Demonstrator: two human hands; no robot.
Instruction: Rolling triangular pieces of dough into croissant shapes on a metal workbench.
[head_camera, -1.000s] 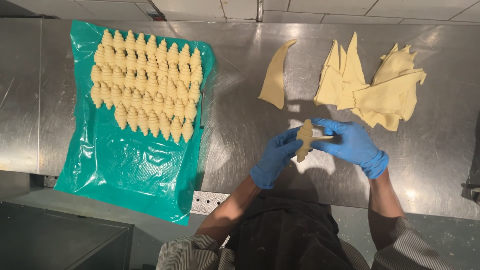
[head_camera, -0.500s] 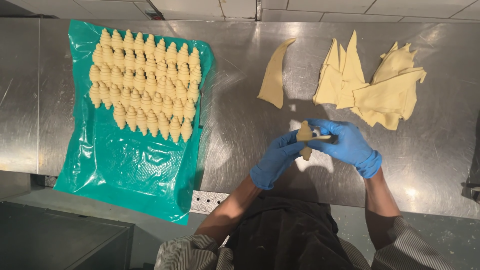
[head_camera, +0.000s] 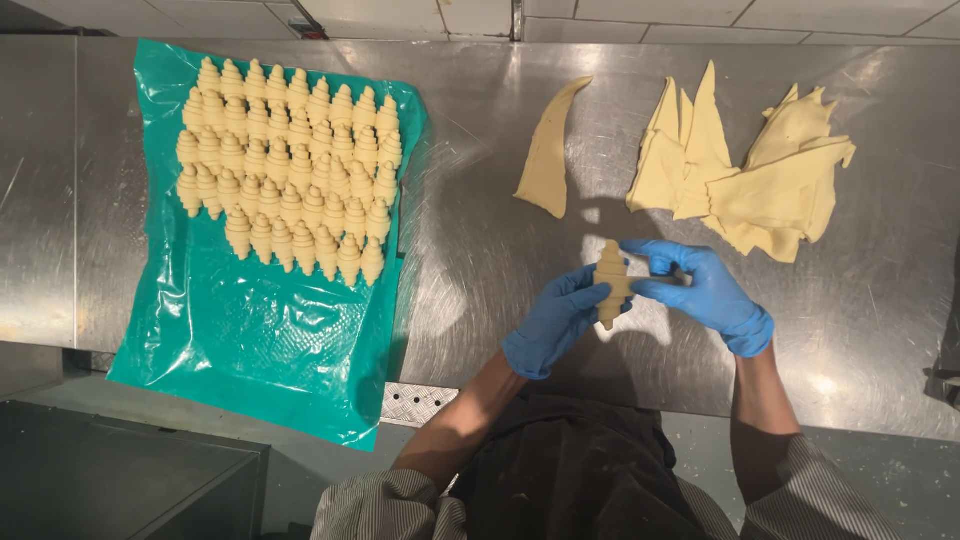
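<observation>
Both my hands wear blue gloves and hold a small rolled raw croissant (head_camera: 610, 282) just above the steel table (head_camera: 480, 250). My left hand (head_camera: 555, 325) grips it from the lower left. From the right, my right hand (head_camera: 700, 292) pinches it with fingertips. A single curved dough triangle (head_camera: 548, 155) lies on the table just beyond the hands. Farther right sits a loose pile of cut dough triangles (head_camera: 750, 175).
A green plastic sheet (head_camera: 270, 330) covers the table's left part, with several rows of shaped raw croissants (head_camera: 290, 165) on its far half. The table's near edge runs by my dark apron (head_camera: 590, 470). A tiled wall lies at the far side.
The dough piece between my hands has become a tighter, finished roll, turned upright. Both hands stayed in about the same spot.
</observation>
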